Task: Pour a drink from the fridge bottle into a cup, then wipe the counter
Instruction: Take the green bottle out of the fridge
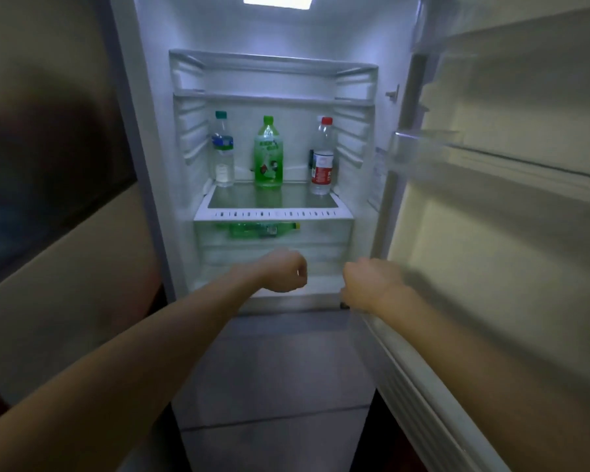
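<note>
Green plastic bottle with green cap (pixel 268 153) stands upright on the fridge's glass shelf (pixel 273 196), looks full, so heavy, perhaps cold and slippery; I would take it at the waist. My left hand (pixel 285 272) is clenched, empty; the right hand (pixel 365 284) is blurred, I cannot tell

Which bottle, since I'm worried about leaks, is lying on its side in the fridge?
The green bottle in the drawer below the shelf, yellow cap pointing right. The teal-capped bottle, green-capped bottle and red-capped bottle stand upright above.
</note>
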Motion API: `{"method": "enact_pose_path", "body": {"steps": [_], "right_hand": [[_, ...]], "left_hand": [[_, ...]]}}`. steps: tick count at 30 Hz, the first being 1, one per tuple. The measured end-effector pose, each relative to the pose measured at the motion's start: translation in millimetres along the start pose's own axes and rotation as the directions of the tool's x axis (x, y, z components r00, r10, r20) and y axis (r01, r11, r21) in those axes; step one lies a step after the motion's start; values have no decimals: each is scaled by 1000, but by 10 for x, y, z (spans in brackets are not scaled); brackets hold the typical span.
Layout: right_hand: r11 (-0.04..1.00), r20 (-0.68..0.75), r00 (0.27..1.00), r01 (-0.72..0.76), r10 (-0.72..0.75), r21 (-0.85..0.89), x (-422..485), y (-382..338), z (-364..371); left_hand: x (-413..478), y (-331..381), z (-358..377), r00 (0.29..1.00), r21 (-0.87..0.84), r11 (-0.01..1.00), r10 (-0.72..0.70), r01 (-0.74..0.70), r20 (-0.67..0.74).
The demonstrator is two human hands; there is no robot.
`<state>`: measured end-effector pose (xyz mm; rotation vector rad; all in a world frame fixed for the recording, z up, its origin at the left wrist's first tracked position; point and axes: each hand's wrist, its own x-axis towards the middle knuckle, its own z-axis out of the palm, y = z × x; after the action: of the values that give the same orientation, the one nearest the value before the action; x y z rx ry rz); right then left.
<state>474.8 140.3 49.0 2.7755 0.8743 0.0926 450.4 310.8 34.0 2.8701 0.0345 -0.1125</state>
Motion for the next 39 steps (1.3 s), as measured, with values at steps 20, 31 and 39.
{"method": "enact_pose_path", "body": {"steps": [20,31,39], "right_hand": [[995,-150,988,-13,27,95,1876,-21,-324],[977,-137,988,94,-68,191,2445,-229,-322],[962,-58,995,89,-77,257,2949,-289,-337]], "left_hand": [[1397,-906,-768,981,28,1000,-9,14,-193],[1698,-1275,-766,932,-140,964,-255,225,-259],[2355,-1711,-884,859,-454,866,-385,209,-338]]}}
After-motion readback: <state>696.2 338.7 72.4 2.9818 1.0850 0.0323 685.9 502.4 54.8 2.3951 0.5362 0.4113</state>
